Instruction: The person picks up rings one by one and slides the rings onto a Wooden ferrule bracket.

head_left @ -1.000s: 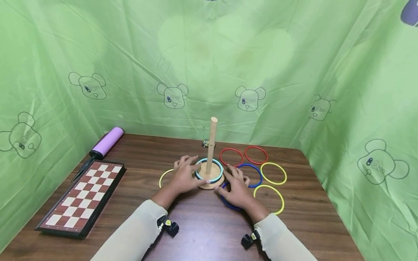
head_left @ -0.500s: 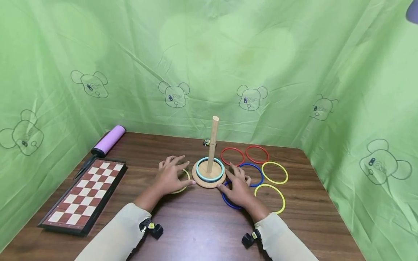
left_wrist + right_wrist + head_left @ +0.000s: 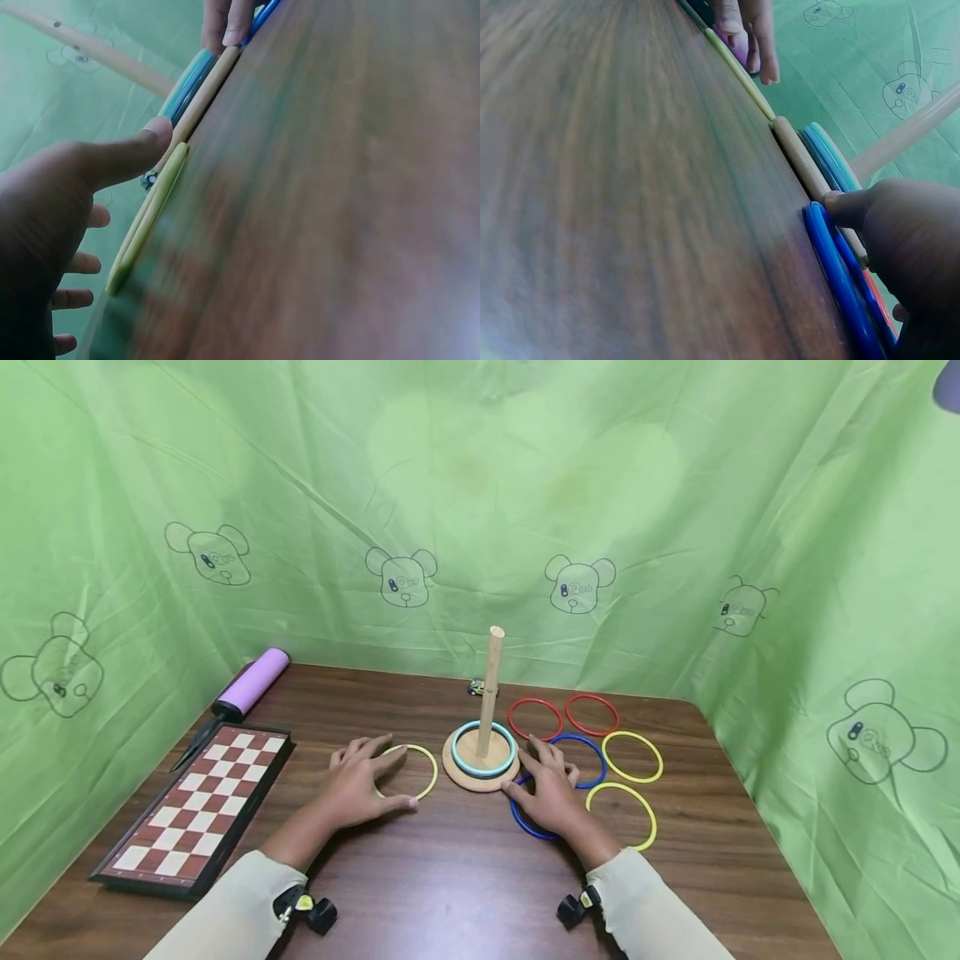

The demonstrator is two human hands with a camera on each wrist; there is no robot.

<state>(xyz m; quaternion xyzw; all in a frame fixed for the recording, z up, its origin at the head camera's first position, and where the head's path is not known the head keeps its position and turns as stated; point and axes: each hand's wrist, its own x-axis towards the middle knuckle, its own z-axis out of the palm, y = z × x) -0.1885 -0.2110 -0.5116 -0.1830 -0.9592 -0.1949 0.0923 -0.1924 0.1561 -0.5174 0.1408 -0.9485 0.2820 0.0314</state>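
Wooden stand [image 3: 491, 693] upright on the table [image 3: 450, 877], my right hand [image 3: 551, 795] touching its base edge by the thumb, fingers loosely parted and gripping nothing. Just left of the stand, my left hand [image 3: 354, 789] spreads thumb and fingers wide at a yellow ring [image 3: 436, 768], holding nothing. A turquoise ring [image 3: 483, 773] circles the stand's post; blue rings [image 3: 605, 766] lie to its right, a chessboard [image 3: 202, 810] well left.

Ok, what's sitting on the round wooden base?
On the base, a post stands with a light blue ring around its foot. Darker blue rim shows beneath; the top ring covers the rest, so I can't count the stack.
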